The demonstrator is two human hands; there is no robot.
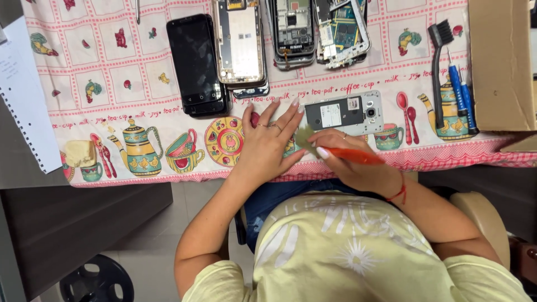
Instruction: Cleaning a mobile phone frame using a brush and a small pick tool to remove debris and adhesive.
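Left hand: the left hand (267,146) lies flat on the cloth, fingers spread apart and holding nothing; it presses down beside a small olive-green piece (304,136).
Right hand: the right hand (349,159) is closed around an orange tool (355,156), with the fingertips pinching near its front end.
Green piece: it sits between the two hands, at the tool's tip, just below the silver phone (344,113); I cannot tell what part it is.
Doing it well: I judge that the flat hand should keep the piece steady, while the tool works with light pressure and a low angle, so that the thin part does not bend or jump away.
Silver phone: rectangular, lying back side up with the cover off; dark inner plate, round camera lens, smooth metallic frame.
Cloth: the tablecloth (112,84) on the bench is soft, with printed teapots and cups in pink squares.
Other phones: a glossy black phone (196,64) and opened phone frames (291,31) with bare circuit boards lie further up.
Tools at right: a black brush (438,67) and blue screwdrivers (461,92) lie beside a cardboard box (500,61).
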